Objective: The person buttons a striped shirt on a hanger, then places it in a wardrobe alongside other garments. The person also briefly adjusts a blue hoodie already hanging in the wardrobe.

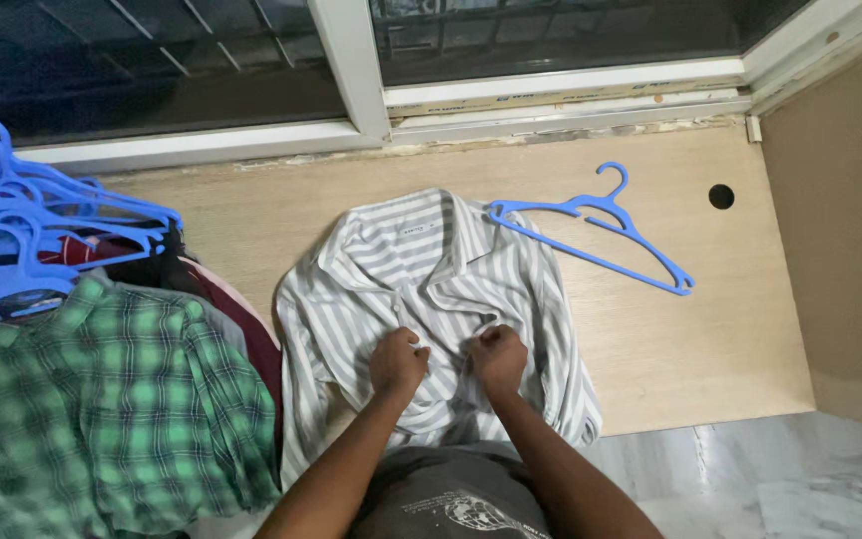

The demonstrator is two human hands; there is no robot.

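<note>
The striped shirt (431,299), grey and white, lies spread on the light wooden worktop (710,339) in the head view, collar towards the sliding window frame (351,70) and hem towards the person. It lies rumpled, its sleeves bunched along both sides and its front placket running down the middle.

Both hands rest on the lower front of the shirt, close together on either side of the placket. The left hand (396,361) is curled into a fist with cloth pinched in its fingers. The right hand (498,357) is likewise closed tight on a fold of the fabric just beside it. The two fists are near each other but not touching. Whether they grip a button or only the cloth edges cannot be told, since the knuckles hide it.

A blue plastic hanger (591,225) lies flat on the worktop to the right of the shirt, its left tip touching or just overlapping the shirt's shoulder, its hook pointing towards the window. To the left is a heap of clothes: a green checked shirt (102,409) on top, with dark red garments (241,319) beneath, just beside the striped shirt's left sleeve. More blue hangers (22,215) are bunched at the far left. A round hole (721,196) sits in the worktop near the right wall.
</note>
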